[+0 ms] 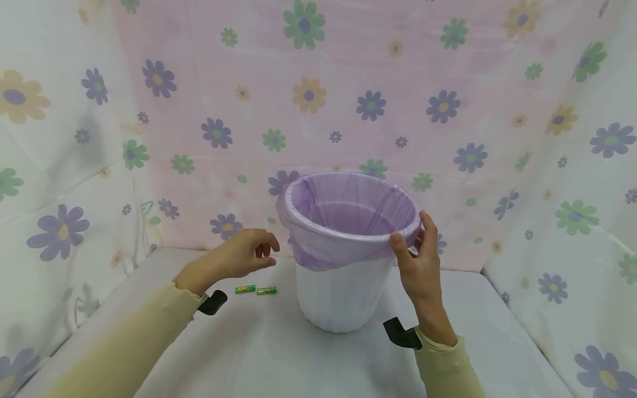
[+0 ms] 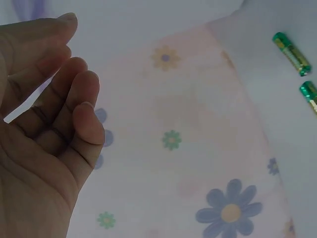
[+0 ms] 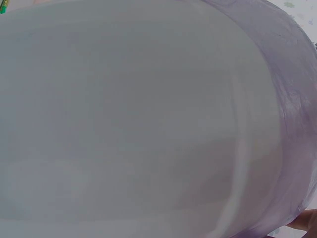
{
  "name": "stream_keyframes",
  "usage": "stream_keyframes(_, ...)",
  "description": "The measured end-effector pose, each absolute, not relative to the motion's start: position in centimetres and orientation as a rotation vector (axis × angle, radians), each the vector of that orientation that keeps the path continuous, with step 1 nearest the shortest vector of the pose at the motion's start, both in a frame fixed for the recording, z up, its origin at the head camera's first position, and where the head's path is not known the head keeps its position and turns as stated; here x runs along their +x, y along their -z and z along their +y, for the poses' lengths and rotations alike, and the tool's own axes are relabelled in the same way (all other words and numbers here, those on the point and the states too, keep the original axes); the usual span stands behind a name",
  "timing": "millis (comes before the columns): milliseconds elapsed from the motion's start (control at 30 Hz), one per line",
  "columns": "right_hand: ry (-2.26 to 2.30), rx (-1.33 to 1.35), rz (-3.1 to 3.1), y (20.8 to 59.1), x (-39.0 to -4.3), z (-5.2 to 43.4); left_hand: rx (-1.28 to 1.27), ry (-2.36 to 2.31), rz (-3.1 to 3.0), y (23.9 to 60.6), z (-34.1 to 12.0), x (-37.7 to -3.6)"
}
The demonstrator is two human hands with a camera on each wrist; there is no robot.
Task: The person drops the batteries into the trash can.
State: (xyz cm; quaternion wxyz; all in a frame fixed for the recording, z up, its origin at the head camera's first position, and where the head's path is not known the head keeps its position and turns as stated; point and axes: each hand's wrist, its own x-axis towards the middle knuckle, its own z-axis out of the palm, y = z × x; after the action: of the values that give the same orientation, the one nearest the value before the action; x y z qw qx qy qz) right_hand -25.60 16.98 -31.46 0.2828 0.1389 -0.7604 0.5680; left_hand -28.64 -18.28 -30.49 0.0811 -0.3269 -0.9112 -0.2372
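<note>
A white trash can stands on the table, lined with a thin purple trash bag. The bag is folded over the rim and hangs down outside. On the right side of the rim, my right hand grips the bag-covered edge between thumb and fingers. In the right wrist view the can's white wall fills most of the picture. Left of the can, my left hand is in the air with loosely bent fingers and holds nothing. Two green and gold batteries lie on the table below it.
The white table is enclosed by flower-patterned cloth at the back and both sides. A black wrist mount sits on each cuff, the left one close to the batteries.
</note>
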Motion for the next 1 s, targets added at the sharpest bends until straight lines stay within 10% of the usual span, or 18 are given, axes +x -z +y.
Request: stream_keyframes(1000,-1.516,0.37,-2.034,31.5,-25.7,17.1,-0.758,0.794,-2.951,39.4,-22.1,-31.7)
